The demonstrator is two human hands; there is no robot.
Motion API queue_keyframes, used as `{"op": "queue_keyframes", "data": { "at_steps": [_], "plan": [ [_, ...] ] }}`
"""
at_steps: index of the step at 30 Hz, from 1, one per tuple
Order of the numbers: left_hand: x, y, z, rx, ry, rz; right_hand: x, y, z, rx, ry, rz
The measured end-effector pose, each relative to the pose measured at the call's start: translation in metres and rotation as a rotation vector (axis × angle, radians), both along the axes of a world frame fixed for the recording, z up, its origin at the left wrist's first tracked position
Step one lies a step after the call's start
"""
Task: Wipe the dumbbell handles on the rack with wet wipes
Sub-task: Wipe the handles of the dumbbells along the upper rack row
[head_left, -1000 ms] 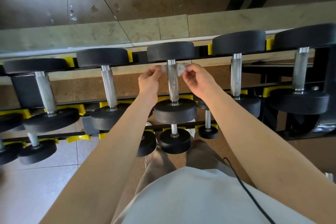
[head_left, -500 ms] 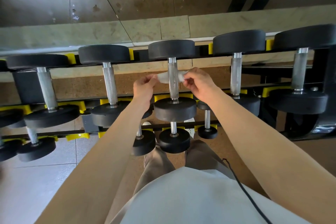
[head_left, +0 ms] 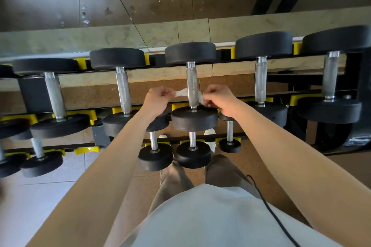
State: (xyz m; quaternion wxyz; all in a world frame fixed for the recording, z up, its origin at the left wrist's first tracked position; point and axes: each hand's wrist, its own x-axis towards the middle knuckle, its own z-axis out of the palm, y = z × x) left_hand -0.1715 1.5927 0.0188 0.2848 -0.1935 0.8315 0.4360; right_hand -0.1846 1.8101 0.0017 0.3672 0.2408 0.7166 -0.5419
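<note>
The left hand [head_left: 158, 99] and the right hand [head_left: 220, 99] are each pinching one end of a white wet wipe [head_left: 181, 92]. Their fingers are curling tight on it, one hand on either side of the middle dumbbell handle [head_left: 191, 81] in the top row of the rack [head_left: 364, 78]. The wipe is passing behind the knurled steel handle (the bar is showing in front of it), close to the near black weight head [head_left: 194, 119]. Other dumbbells are lying to both sides in the same row. Smaller ones are resting on a lower row, some of them between yellow cradles [head_left: 87, 151]. A black cord [head_left: 267, 205] is trailing over the person's pale shirt [head_left: 210, 218].
</note>
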Motion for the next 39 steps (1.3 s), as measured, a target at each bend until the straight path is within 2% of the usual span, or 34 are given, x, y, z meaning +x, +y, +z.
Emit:
{"op": "queue_keyframes", "data": {
  "at_steps": [4,7,11,14,18,21,23,26,30,35,37,39],
  "plan": [
    [-0.004,0.0,-0.002,-0.059,0.004,-0.152,-0.002,0.007,0.001,0.143,0.049,0.155],
    [-0.003,0.02,-0.004,-0.119,-0.022,-0.373,-0.003,0.028,0.005,0.242,0.078,0.232],
    [0.007,0.011,-0.003,-0.181,-0.065,-0.498,-0.002,0.022,0.004,0.278,0.107,0.386],
    [0.009,-0.015,0.003,-0.2,-0.07,-0.496,-0.001,0.002,0.003,0.299,0.167,0.532],
    [0.008,-0.011,0.008,-0.094,-0.042,-0.404,-0.005,0.001,0.009,0.328,0.182,0.626],
    [0.01,0.014,0.001,-0.136,-0.021,-0.388,-0.011,0.015,0.02,0.386,0.147,0.725],
    [0.013,0.024,-0.006,-0.174,-0.071,-0.397,-0.013,0.023,0.026,0.398,0.111,0.758],
    [0.015,0.023,-0.001,-0.188,-0.086,-0.408,-0.01,0.021,0.026,0.358,0.152,0.756],
    [0.023,0.016,0.027,-0.02,-0.057,-0.287,0.001,0.0,0.017,0.29,0.275,0.702],
    [0.041,0.025,0.055,0.227,-0.012,0.049,0.019,0.006,0.012,0.244,0.413,0.566],
    [0.049,0.034,0.066,0.38,0.003,0.2,0.03,0.017,0.024,0.104,0.436,0.422],
    [0.055,0.05,0.079,0.567,0.004,0.346,0.044,0.029,0.042,-0.132,0.364,0.247]
  ]
}}
